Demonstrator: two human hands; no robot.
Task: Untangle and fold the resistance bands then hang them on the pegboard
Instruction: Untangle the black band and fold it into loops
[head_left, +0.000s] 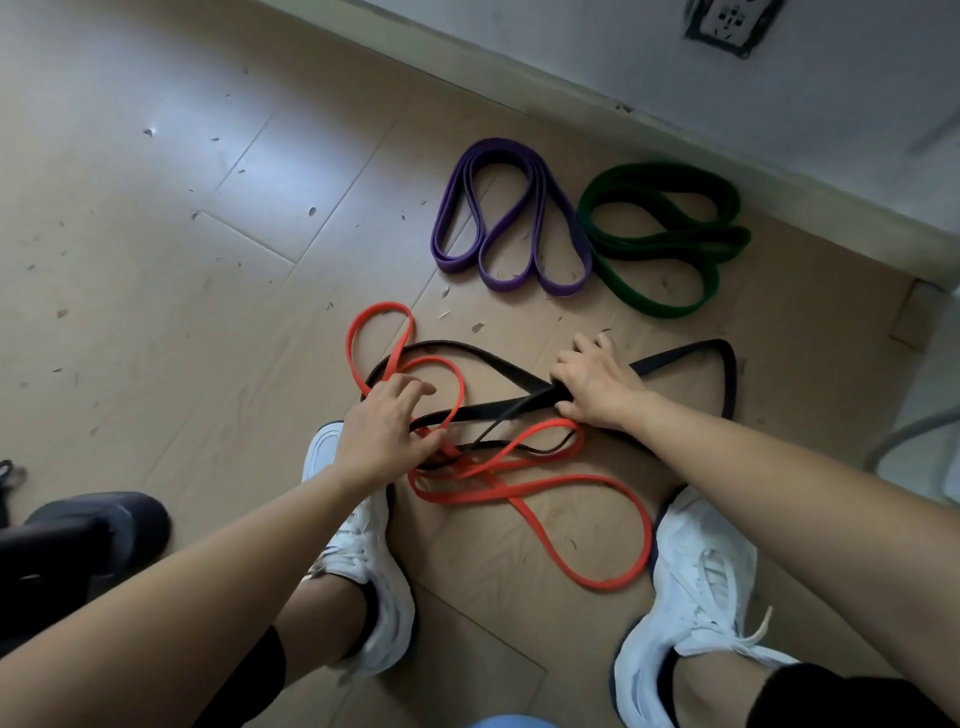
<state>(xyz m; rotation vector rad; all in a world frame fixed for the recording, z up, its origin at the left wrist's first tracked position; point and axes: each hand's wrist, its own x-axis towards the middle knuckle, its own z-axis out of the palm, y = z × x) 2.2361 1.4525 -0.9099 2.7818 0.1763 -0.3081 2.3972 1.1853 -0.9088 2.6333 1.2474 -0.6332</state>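
**Fingers (571, 364) at a two-band tangle on the floor (156, 260)**

1. Right hand (597, 387): palm down over the black band (670, 358) where two of its runs cross. The fingers are curled round the strap and clasp it low against the floor.

2. Left hand (387, 431): palm down at the left side of the tangle, thumb out. The fingers are bent, with tips among the crossing red and black strands. Whether they clasp a strand I cannot tell.

3. Red band (457, 497): narrow and unfolded, lying in several loose loops on the floor. One loop reaches out beyond the left hand. A long one curves back to just beside the right shoe (696, 582). Near the middle it crosses the black band several times.

4. Black band: wider and also unfolded, sprawled on the floor. One loop lies to the left among the red strands. Another runs out to the right past the right hand.

5. Purple band (496, 148): folded into a neat set of loops, on the floor beyond the tangle and apart from it.

6. Green band (670, 247): folded likewise, just right of the purple band and appearing to touch it, near the skirting (519, 67).

7. Shoes: white, one on either side of the tangle. The left shoe (363, 545) is partly hidden under the left forearm.

8. Surroundings: pale wood-look floor boards scattered with small flecks. A wall with a socket (732, 21) is at upper right.
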